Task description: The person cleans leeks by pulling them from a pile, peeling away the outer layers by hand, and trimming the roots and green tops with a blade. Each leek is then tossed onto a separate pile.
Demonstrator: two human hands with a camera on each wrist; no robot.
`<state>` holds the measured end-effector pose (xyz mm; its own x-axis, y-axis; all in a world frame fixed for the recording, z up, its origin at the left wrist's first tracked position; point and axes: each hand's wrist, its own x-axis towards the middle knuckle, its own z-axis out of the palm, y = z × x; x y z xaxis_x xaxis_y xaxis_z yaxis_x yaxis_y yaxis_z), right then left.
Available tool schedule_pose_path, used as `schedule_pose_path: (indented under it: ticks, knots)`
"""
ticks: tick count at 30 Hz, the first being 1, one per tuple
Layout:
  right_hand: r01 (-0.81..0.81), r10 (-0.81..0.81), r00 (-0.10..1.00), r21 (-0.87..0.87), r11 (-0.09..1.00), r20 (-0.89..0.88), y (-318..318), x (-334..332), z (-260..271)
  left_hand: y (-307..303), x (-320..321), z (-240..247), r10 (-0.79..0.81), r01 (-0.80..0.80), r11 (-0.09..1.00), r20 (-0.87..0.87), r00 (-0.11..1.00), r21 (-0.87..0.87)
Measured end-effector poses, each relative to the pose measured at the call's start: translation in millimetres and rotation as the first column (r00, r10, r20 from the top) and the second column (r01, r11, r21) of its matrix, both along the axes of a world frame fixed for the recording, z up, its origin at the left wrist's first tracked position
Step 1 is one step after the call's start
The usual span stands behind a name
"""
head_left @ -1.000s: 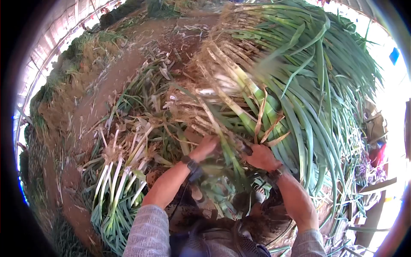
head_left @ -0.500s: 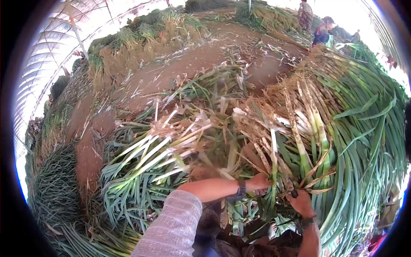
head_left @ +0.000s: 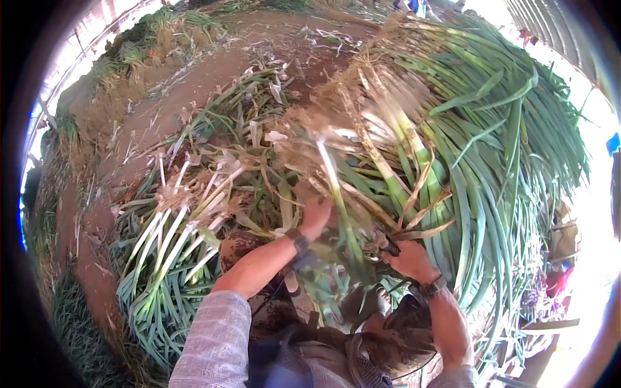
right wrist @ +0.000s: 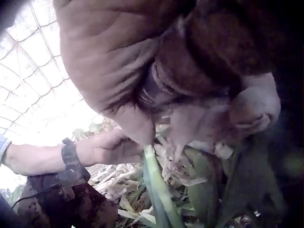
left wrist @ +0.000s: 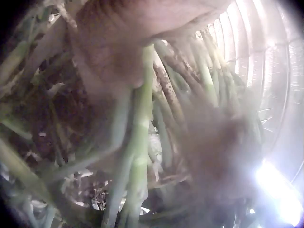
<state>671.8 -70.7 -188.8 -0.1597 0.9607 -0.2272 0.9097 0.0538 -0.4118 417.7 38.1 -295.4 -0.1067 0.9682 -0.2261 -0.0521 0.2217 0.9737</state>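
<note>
In the head view my left hand [head_left: 315,212], blurred, grips a green onion stalk [head_left: 335,184] that stands slanted with its white end up. The stalk's green part [left wrist: 141,137] runs down from beneath the left palm in the left wrist view. My right hand [head_left: 412,260] is just right of the stalk, its fingers curled round a small dark object [right wrist: 156,88] mostly hidden in the palm. In the right wrist view a right fingertip is at the top of the visible green stalk [right wrist: 159,185], with the left hand close behind.
A big heap of untrimmed green onions [head_left: 498,149] lies to the right, roots toward the middle. Cleaned white-stemmed onions [head_left: 171,252] lie at left. Peeled leaves and scraps [head_left: 252,97] litter the brown ground [head_left: 174,103] ahead. More onion bundles [head_left: 149,39] line the far left.
The head view swung up and leftward, then back down. The held stalk's upper shaft looked brownish a second ago and shows white now. Both hands stay close about it.
</note>
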Motion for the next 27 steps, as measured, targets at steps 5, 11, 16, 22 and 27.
schedule_pose_path:
  ticks: [5, 11, 16, 22, 27]
  knots:
    - [-0.019, 0.026, 0.993, -0.063, 0.998, 0.114, -14.6, 0.3, -0.4, 3.9, -3.9, 11.1, 0.026, -0.025, 1.0, 0.135, 0.991, -0.008]
    - [0.052, -0.048, 0.997, -0.081, 0.995, 0.053, -10.9, -8.0, 6.5, 41.0, -16.2, 4.9, 0.107, -0.108, 0.993, 0.028, 0.994, 0.042]
    - [0.068, -0.067, 0.996, 0.021, 0.997, -0.053, 1.2, -6.7, -1.3, 28.4, -12.0, 46.5, -0.133, 0.135, 0.991, 0.114, 0.985, -0.009]
    - [0.062, -0.05, 0.989, 0.076, 0.995, -0.139, 5.2, -10.9, 14.5, 31.1, -12.8, 72.7, -0.089, 0.077, 0.996, 0.47, 0.878, 0.046]
    - [0.069, -0.03, 0.977, 0.184, 0.981, -0.211, 8.6, -5.8, 9.8, 37.1, -16.3, 62.1, -0.302, 0.258, 0.953, 0.475, 0.827, 0.158]
